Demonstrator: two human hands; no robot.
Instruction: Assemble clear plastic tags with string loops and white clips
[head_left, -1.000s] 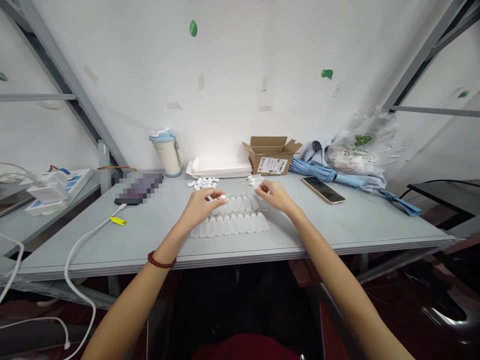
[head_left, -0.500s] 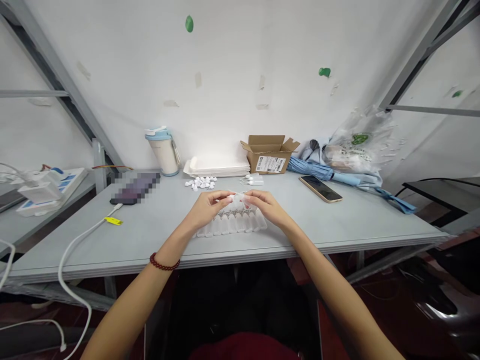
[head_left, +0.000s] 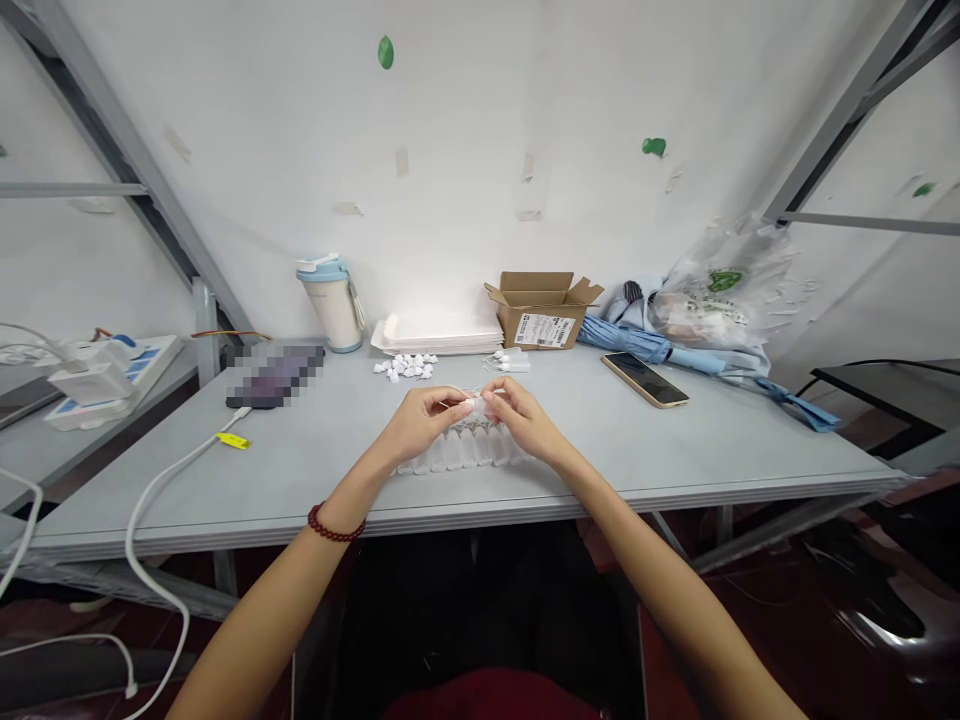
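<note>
nearest my cam, bottom ctr, there's a bit of red cloth w/ dark stuff beyond it, under the table. both forearms come up from the bottom corners; on the l wrist i see a dark red bead bracelet.

just past the table's front edge i've got a row of clear bottles lying side by side, approx. btwn the two wrists. thin white stems show at their far ends, partly under the fingers.

over that row, l hand is nearly closed, thumb + forefinger pinched on a small white piece. r hand faces it, fingers curled, thumb + forefinger pinched on the same piece from the other side. piece is poss. a bottle top, but the fingertips hide too much for me to be sure.

beyond the hands: pile of white caps on the l, few loose bottles to the r of it. phone lies well r; on the l, a blurred-out device w/ white cable plugged in.

at the back, l to r: cup upright, white stack, open box, blue umbrella, plastic bag, all near the wall.
</note>
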